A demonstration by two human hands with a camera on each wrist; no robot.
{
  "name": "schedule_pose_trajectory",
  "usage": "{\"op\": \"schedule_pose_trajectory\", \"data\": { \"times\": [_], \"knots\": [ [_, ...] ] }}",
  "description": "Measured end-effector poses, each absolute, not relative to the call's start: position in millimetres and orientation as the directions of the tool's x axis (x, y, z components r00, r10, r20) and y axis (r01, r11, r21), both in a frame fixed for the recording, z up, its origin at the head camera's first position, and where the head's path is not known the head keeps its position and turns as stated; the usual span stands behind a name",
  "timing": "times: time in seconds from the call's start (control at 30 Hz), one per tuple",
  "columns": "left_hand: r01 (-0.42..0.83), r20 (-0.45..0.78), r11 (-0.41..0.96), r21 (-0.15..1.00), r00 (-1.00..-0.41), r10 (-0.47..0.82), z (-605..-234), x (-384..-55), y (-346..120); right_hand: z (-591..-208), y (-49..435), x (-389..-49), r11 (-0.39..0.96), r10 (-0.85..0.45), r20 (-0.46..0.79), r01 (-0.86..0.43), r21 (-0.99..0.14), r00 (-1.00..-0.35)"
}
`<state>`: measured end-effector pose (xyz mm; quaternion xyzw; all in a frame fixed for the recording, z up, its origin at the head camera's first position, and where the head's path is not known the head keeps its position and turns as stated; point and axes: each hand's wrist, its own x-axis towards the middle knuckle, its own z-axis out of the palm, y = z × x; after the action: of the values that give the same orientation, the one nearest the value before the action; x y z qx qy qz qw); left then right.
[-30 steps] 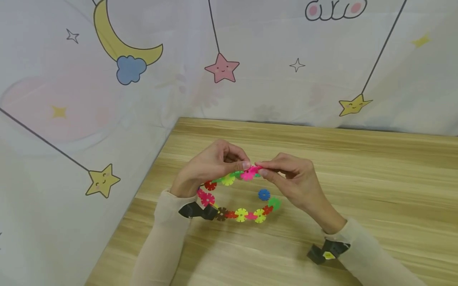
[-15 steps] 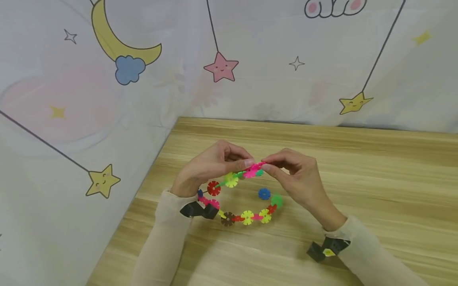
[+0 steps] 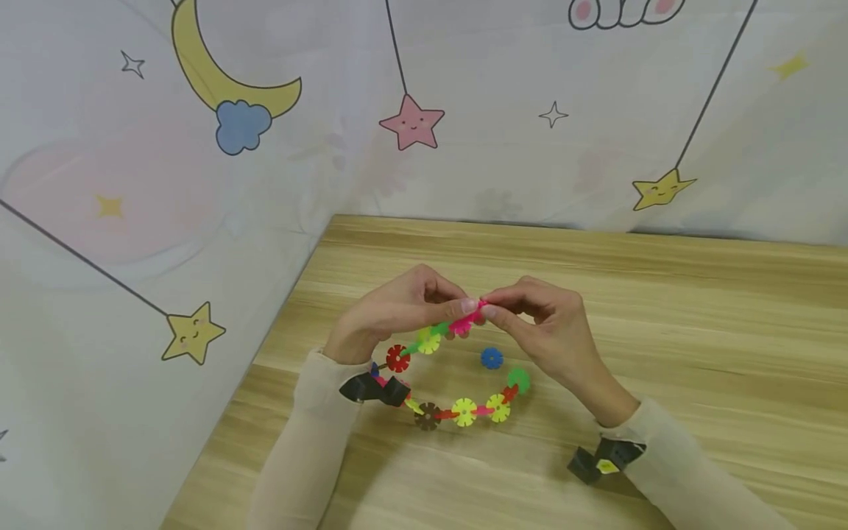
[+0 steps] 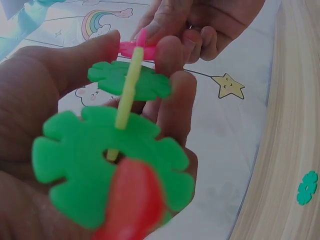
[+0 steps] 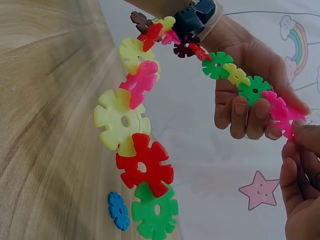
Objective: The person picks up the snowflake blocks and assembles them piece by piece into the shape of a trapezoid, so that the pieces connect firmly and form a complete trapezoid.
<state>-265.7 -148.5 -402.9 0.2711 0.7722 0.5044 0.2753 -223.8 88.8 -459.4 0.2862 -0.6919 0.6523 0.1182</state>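
A curved chain of interlocked plastic snowflake discs (image 3: 464,412) in pink, green, yellow, red and brown hangs from my hands over the table. My left hand (image 3: 414,303) pinches the pink end of the chain between thumb and fingers. Against it, my right hand (image 3: 550,313) pinches a pink snowflake disc (image 5: 286,120), thumb and forefinger right at the left fingertips. A green disc (image 4: 70,160) fills the near part of the left wrist view. The chain's other end, a green disc (image 5: 155,212), dangles free below the right hand. The left wrist hides part of the chain.
One loose blue snowflake disc (image 3: 492,358) lies on the wood-grain table (image 3: 715,353), inside the chain's curve as the head view shows it. A white cloth backdrop (image 3: 490,169) with printed stars and a moon stands behind and to the left.
My hands have drawn closer together over the pink discs, the left shifting slightly right. The hanging lower part of the chain has swung a little right and toward the near edge.
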Motion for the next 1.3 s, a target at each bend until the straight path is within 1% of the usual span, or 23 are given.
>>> {"op": "schedule_pose_trajectory", "data": {
  "times": [0.1, 0.2, 0.37, 0.53, 0.77, 0.87, 0.97, 1.13, 1.3],
  "knots": [
    [0.138, -0.152, 0.336, 0.932, -0.694, 0.704, -402, -266, -149, -461, 92, -226, -0.002, -0.225, 0.527, -0.540, -0.842, -0.820],
    [0.137, -0.153, 0.339, 0.931, -0.696, 0.701, -401, -265, -150, -462, 97, -232, 0.035, -0.192, 0.482, -0.496, -0.867, -0.855],
    [0.126, -0.164, 0.349, 0.929, -0.703, 0.692, -400, -265, -151, -474, 103, -248, 0.086, -0.184, 0.347, -0.367, -0.926, -0.920],
    [0.129, -0.165, 0.354, 0.926, -0.706, 0.689, -400, -265, -152, -494, 107, -264, 0.153, -0.223, 0.219, -0.256, -0.955, -0.950],
    [0.136, -0.156, 0.343, 0.930, -0.697, 0.700, -399, -264, -153, -520, 102, -289, 0.316, -0.309, 0.103, -0.204, -0.927, -0.946],
    [0.128, -0.160, 0.341, 0.931, -0.697, 0.699, -400, -264, -153, -530, 98, -296, 0.332, -0.363, 0.073, -0.202, -0.921, -0.929],
    [0.125, -0.163, 0.341, 0.932, -0.695, 0.700, -400, -264, -152, -535, 96, -299, 0.349, -0.391, 0.074, -0.222, -0.910, -0.917],
    [0.134, -0.158, 0.336, 0.932, -0.686, 0.710, -400, -265, -152, -538, 93, -298, 0.394, -0.392, 0.089, -0.255, -0.883, -0.916],
    [0.134, -0.158, 0.335, 0.933, -0.683, 0.713, -400, -266, -151, -539, 92, -296, 0.437, -0.425, 0.086, -0.288, -0.852, -0.901]
  ]
}}
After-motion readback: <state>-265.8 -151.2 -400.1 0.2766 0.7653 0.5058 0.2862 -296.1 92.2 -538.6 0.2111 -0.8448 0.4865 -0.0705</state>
